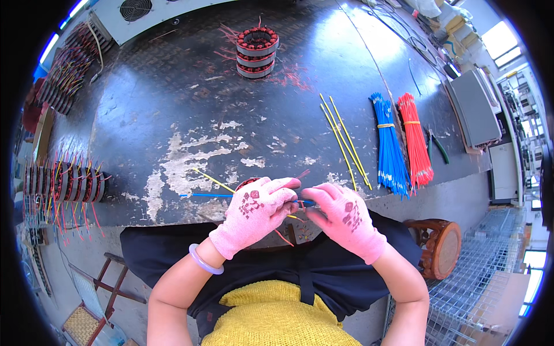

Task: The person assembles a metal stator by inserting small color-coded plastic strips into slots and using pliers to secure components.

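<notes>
Both my hands wear pink gloves and meet at the table's near edge. My left hand (pixel 261 209) is closed, its fingertips pinching a thin blue wire (pixel 202 195) whose end sticks out to the left. Behind that hand, a bit of red winding shows from what looks like a stator, mostly hidden. A yellow wire (pixel 214 180) also runs out from under it. My right hand (pixel 341 216) is closed beside it, thumb and fingers pinched on a short dark-blue piece (pixel 307 203) at the wire joint. A red lead (pixel 284 237) dangles below the left fingers.
Yellow wires (pixel 344 141), a blue wire bundle (pixel 392 147), a red wire bundle (pixel 415 141) and green-handled pliers (pixel 437 145) lie to the right. Stacked stators (pixel 256 53) stand at the back. A row of wired stators (pixel 64 183) sits at the left edge. A wooden stool (pixel 440 248) stands right.
</notes>
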The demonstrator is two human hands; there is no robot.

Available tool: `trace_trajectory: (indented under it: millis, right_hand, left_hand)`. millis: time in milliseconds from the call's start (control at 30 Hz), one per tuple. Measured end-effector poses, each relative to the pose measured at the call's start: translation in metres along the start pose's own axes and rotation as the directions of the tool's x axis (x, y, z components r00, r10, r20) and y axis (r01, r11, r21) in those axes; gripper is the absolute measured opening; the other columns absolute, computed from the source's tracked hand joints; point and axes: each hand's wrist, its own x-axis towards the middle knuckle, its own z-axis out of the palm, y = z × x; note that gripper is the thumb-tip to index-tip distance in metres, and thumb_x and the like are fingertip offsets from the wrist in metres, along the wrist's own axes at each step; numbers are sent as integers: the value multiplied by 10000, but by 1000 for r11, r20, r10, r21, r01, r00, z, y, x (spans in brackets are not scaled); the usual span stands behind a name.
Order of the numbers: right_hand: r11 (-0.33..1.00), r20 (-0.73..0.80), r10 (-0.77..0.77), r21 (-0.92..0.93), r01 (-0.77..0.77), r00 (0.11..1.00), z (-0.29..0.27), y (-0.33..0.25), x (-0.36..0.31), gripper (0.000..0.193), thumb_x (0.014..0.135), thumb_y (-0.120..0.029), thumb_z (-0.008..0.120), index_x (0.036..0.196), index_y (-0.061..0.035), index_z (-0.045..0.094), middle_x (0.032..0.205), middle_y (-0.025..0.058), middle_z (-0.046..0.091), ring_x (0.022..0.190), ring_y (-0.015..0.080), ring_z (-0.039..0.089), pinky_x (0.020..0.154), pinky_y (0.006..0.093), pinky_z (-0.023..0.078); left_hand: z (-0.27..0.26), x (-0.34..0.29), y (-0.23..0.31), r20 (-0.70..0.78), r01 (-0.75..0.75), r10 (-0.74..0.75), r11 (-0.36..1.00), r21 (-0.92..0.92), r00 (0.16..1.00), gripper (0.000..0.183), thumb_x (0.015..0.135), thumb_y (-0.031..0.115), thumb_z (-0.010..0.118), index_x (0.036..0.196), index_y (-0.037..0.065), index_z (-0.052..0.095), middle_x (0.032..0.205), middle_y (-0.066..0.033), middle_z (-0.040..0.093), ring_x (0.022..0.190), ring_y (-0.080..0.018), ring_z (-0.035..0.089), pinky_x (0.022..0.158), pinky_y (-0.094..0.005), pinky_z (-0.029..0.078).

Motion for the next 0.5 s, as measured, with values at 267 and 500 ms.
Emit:
trace_trajectory:
  millis: [267, 500]
  right_hand:
    - [395, 536, 437, 607, -690, 722, 8, 6, 15, 223, 1017, -248, 621, 1005, -29, 655, 772, -7, 613, 730, 82, 576, 661, 283, 470]
    - [956, -157, -133, -282, 85, 978, 10, -8, -10, 374, 866, -216, 762, 1208, -108, 657, 1098, 41, 675, 941, 203, 688, 776, 351, 544]
  left_hand:
    - [0, 1, -3, 28, -54, 54, 998, 16, 998, 160, 833, 135, 758, 975, 100, 693, 1233, -23, 713, 871, -246, 674, 795, -393, 560]
    - [3, -3, -4, 10, -62, 62, 998, 21, 998, 132, 850, 153, 743, 961, 112, 685, 1229, -27, 709, 882, -244, 669, 775, -394, 570]
